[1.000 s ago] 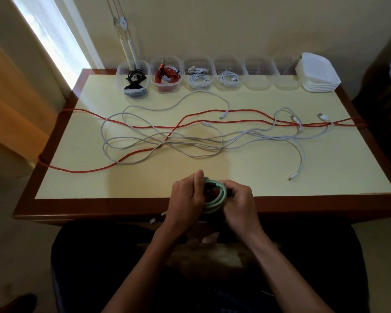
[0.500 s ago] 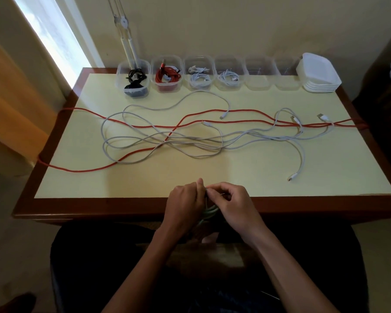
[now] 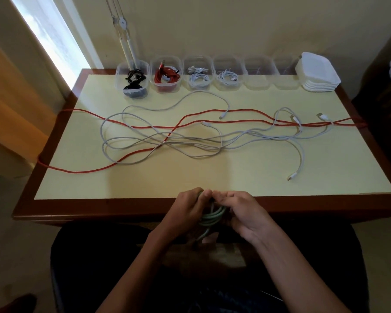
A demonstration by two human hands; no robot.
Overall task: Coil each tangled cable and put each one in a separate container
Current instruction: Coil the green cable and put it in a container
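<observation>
A pale green cable coil (image 3: 211, 218) hangs at the table's near edge between both hands. My left hand (image 3: 186, 208) grips the coil's top, and my right hand (image 3: 242, 211) pinches the cable beside it, fingertips nearly touching. A loose green end dangles below the coil toward my lap. A long red cable (image 3: 145, 152) and several white cables (image 3: 190, 143) lie tangled across the middle of the table (image 3: 325, 177). Clear containers line the back edge: one with a black cable (image 3: 132, 80), one with a red cable (image 3: 166, 74), two with white cables (image 3: 198, 74), and two empty ones (image 3: 257, 73).
A stack of white lids (image 3: 317, 73) sits at the back right corner. A white lamp stand (image 3: 124, 37) rises behind the left containers. The red cable drapes over both side edges of the table. A window is at the far left.
The green coil has dropped from lying flat on the table edge to hanging below it. My right hand shifted from the coil's side to its top, meeting the left hand.
</observation>
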